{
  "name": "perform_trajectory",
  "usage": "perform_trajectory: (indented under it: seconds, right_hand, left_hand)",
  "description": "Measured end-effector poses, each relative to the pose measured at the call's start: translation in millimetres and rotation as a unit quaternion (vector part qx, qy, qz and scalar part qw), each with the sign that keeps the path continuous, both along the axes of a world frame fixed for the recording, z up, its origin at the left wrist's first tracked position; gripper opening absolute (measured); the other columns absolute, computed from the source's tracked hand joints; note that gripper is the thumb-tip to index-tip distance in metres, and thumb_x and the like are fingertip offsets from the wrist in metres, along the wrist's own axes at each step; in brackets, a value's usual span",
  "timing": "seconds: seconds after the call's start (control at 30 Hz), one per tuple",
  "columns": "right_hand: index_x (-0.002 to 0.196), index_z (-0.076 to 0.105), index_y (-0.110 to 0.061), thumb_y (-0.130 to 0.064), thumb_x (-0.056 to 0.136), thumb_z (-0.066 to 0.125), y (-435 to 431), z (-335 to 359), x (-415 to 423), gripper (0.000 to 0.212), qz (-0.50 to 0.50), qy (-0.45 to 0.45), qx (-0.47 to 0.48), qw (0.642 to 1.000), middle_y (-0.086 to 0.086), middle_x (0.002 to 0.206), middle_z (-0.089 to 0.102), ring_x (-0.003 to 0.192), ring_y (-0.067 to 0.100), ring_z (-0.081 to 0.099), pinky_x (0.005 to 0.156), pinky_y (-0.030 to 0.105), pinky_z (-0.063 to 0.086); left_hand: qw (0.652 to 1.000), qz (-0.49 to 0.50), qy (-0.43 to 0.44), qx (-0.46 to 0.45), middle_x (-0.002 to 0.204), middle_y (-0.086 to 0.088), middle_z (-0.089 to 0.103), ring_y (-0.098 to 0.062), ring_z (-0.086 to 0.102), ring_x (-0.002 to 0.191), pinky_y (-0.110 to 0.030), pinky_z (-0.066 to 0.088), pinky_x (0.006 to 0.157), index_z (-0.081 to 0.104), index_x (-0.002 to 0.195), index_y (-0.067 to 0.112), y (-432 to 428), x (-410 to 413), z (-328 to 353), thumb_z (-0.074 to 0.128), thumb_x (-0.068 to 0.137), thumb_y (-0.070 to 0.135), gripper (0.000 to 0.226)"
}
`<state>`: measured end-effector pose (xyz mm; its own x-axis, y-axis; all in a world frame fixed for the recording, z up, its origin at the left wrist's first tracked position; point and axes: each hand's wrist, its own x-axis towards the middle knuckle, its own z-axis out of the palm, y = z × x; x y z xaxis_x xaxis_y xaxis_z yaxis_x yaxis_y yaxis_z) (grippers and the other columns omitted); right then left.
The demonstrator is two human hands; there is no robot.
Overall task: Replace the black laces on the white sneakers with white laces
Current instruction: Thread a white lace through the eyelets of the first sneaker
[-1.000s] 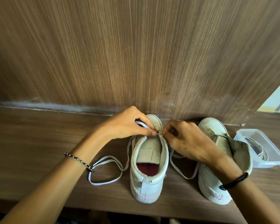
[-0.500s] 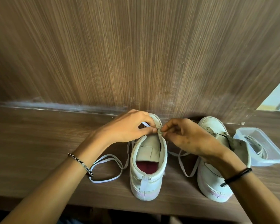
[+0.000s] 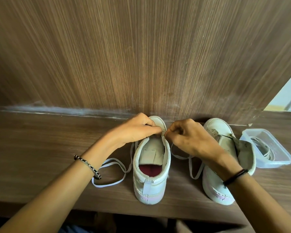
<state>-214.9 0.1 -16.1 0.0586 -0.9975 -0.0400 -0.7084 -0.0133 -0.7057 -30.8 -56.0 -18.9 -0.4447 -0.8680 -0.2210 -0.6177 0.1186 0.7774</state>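
Note:
Two white sneakers stand on a wooden shelf, toes toward the wall. On the left sneaker (image 3: 151,167), with a dark red insole, both hands meet at the right side of the upper. My left hand (image 3: 138,129) holds the shoe's front, fingers curled over it. My right hand (image 3: 186,137) pinches the white lace at the eyelet edge. The white lace (image 3: 111,172) trails in loops on both sides of this shoe. The right sneaker (image 3: 222,169) has no lace in its eyelets, and its tongue is folded out.
A clear plastic container (image 3: 272,161) holding a coiled pale lace sits right of the sneakers. A wooden panel (image 3: 141,56) rises directly behind the shoes. The shelf's front edge (image 3: 124,211) runs just below the heels.
Both hands have stayed at the left sneaker's upper, shifting slightly. The loose lace loop to the right of the shoe has shifted a little.

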Motion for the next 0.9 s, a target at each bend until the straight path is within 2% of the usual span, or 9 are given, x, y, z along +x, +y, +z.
perform_trajectory:
  seconds: [0.07,0.17,0.27,0.37,0.53,0.7,0.77,0.83,0.9]
  right_hand:
    - [0.073,0.062,-0.009,-0.028,0.096,0.058,1.1,-3.3,8.9,0.031,-0.027,-0.089,0.065,0.994,-0.006,0.061,0.056,0.052,0.006,0.048,0.053,0.025,0.04]
    - [0.063,0.046,-0.02,-0.02,0.097,0.046,-1.8,-4.3,21.2,0.034,-0.1,-0.256,0.182,0.944,-0.007,0.052,0.039,0.037,0.004,0.031,0.036,0.018,0.027]
    - [0.067,0.043,-0.02,-0.015,0.092,0.039,-6.2,0.1,22.1,0.025,-0.142,-0.308,0.243,0.909,-0.006,0.05,0.037,0.036,0.007,0.028,0.036,0.019,0.019]
    - [0.07,0.046,-0.016,-0.022,0.095,0.038,-3.2,0.9,15.0,0.027,-0.126,-0.261,0.207,0.934,0.0,0.055,0.05,0.043,0.013,0.042,0.043,0.023,0.031]
    - [0.075,0.062,-0.009,-0.032,0.1,0.041,4.1,5.0,3.7,0.04,-0.068,-0.114,0.093,0.987,0.009,0.072,0.075,0.063,0.022,0.069,0.068,0.039,0.06]
    - [0.084,0.072,-0.015,-0.039,0.094,0.052,-0.3,6.1,-6.4,0.032,-0.02,-0.059,0.077,0.995,0.001,0.082,0.077,0.081,0.02,0.074,0.086,0.048,0.061]
    - [0.085,0.075,-0.02,-0.038,0.098,0.059,-1.5,5.9,-7.3,0.028,0.012,-0.03,0.078,0.996,-0.003,0.082,0.076,0.081,0.014,0.073,0.082,0.036,0.061]
    - [0.081,0.077,-0.027,-0.038,0.098,0.066,-1.8,6.7,-7.1,0.023,0.031,0.024,0.051,0.998,-0.012,0.079,0.074,0.081,0.005,0.069,0.069,0.015,0.052]
    - [0.076,0.077,-0.03,-0.04,0.094,0.072,-3.0,8.3,-8.0,0.021,0.024,0.032,0.038,0.998,-0.016,0.076,0.072,0.078,0.0,0.067,0.062,0.009,0.047]
  left_hand:
    - [1.0,0.003,-0.001,0.003,0.069,-0.004,0.044,-0.012,0.041,0.066,-0.03,0.032,0.064,0.062,0.081,-0.01,-0.4,0.1,-0.5,0.065,0.093,0.027,0.039]
    - [1.0,0.004,0.006,0.006,0.07,-0.003,0.052,-0.01,0.046,0.068,-0.028,0.038,0.068,0.069,0.085,-0.004,0.7,3.6,1.7,0.066,0.093,0.023,0.029]
    - [0.999,0.023,0.031,-0.002,0.087,-0.005,0.072,-0.004,0.061,0.085,-0.025,0.044,0.084,0.078,0.095,0.007,1.8,10.5,5.5,0.063,0.099,0.028,0.026]
    - [0.997,0.058,0.041,-0.007,0.096,0.005,0.077,0.003,0.066,0.086,-0.02,0.047,0.083,0.078,0.1,0.018,-0.1,21.5,8.8,0.055,0.104,0.031,0.027]
    - [0.996,0.09,0.02,0.017,0.101,0.002,0.076,-0.01,0.07,0.097,-0.027,0.056,0.081,0.075,0.104,0.018,-3.7,34.9,10.6,0.05,0.107,0.031,0.028]
    - [0.997,0.059,-0.036,0.017,0.107,0.003,0.074,-0.01,0.07,0.097,-0.026,0.055,0.076,0.07,0.112,0.019,-6.8,43.6,20.6,0.049,0.101,0.004,0.028]
    - [0.998,0.019,-0.058,0.032,0.109,0.004,0.074,-0.009,0.07,0.097,-0.027,0.056,0.08,0.07,0.114,0.021,-6.1,48.8,22.7,0.052,0.097,0.0,0.032]
    - [0.996,-0.01,-0.069,0.048,0.11,0.005,0.074,-0.007,0.069,0.1,-0.029,0.055,0.085,0.071,0.115,0.023,-4.4,51.8,21.9,0.059,0.094,0.001,0.033]
    - [0.997,-0.012,-0.06,0.049,0.112,0.004,0.073,-0.006,0.067,0.1,-0.029,0.054,0.086,0.071,0.116,0.024,-4.1,52.4,19.3,0.064,0.093,0.003,0.031]
